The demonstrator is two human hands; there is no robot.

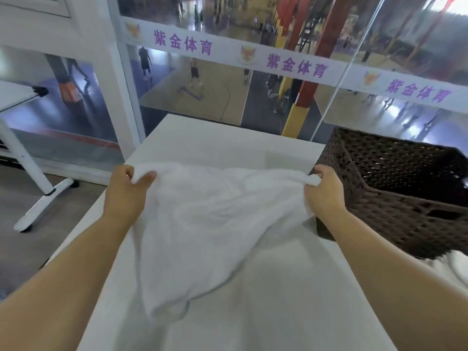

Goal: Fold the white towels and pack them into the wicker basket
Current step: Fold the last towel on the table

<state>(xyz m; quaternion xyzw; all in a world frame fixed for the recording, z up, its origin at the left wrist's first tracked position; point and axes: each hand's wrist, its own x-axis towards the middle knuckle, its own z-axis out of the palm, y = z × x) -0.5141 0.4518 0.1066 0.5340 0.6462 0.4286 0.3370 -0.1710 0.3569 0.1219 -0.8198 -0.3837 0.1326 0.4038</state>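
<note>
A white towel (215,224) hangs stretched between my two hands above the white table (228,140). My left hand (126,193) grips its left top corner and my right hand (325,191) pinches its right top corner. The towel is crumpled and sags toward me, its lower end resting on the table. A dark brown wicker basket (395,198) stands to the right of the table, close to my right hand; its inside looks dark.
A glass wall with purple lettering runs behind the table, with a sports hall beyond it. A white stand on wheels (38,198) is on the floor at the left. Something white (445,264) lies below the basket at the right edge.
</note>
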